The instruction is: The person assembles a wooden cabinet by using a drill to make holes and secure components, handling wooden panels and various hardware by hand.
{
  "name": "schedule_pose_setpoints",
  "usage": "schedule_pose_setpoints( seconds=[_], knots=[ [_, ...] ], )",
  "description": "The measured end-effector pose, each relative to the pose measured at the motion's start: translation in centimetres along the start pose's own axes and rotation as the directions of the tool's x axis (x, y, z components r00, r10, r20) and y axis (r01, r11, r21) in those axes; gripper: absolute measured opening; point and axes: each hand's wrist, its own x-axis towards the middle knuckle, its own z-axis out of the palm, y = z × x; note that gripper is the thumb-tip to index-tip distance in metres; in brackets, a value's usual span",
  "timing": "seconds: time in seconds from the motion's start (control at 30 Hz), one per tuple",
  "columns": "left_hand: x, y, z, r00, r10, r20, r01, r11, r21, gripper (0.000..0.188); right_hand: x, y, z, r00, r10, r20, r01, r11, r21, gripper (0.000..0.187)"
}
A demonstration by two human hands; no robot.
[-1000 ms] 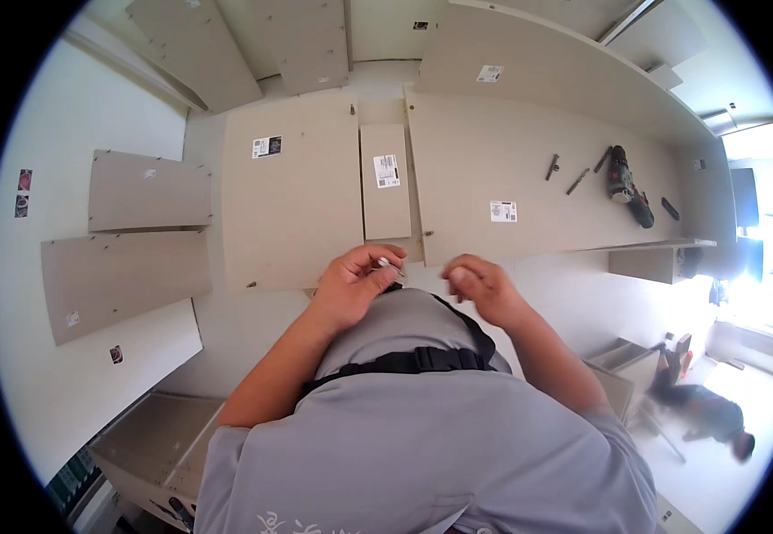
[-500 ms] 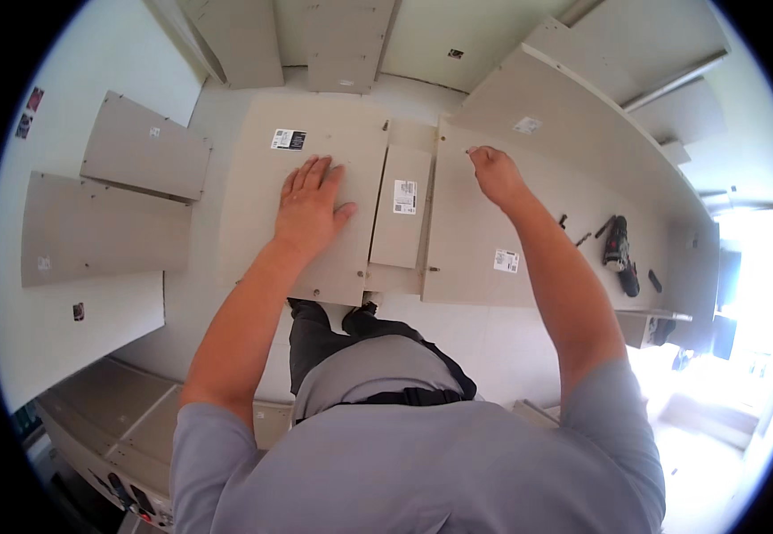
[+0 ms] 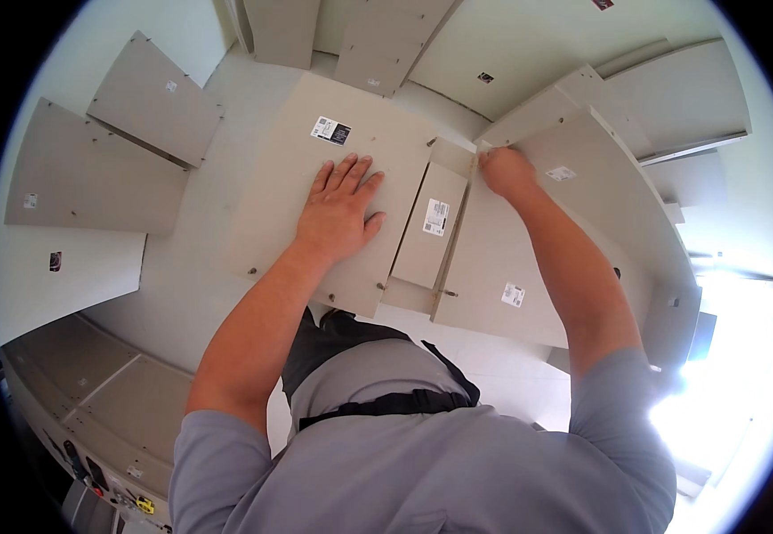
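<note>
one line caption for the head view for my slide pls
Left hand flat on a beige panel, right hand gripping the far edge of another panel.

Floor (image 3: 200, 258) left of the large panel (image 3: 315, 160): open strip, passable. Narrow panel (image 3: 431, 227) fills the gap between the large panel and the right panel (image 3: 529, 258). Loose boards (image 3: 93, 191) crowd the far left; leaning boards (image 3: 378, 36) block the top.
</note>
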Motion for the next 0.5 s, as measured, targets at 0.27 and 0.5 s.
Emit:
schedule_pose_setpoints(
  seconds=[0.27, 0.5],
  knots=[
    [0.1, -0.1, 0.2, 0.998, 0.01, -0.059, -0.012, 0.999, -0.031, 0.06, -1.2, 0.1, 0.3, 0.993, -0.112, 0.024, 0.114, 0.986, -0.123, 0.047],
    [0.0, 0.3, 0.2, 0.999, 0.022, -0.05, -0.024, 0.999, -0.025, 0.061, -0.4, 1.1, 1.5, 0.993, -0.114, -0.025, 0.113, 0.992, -0.047, 0.048]
  ],
)
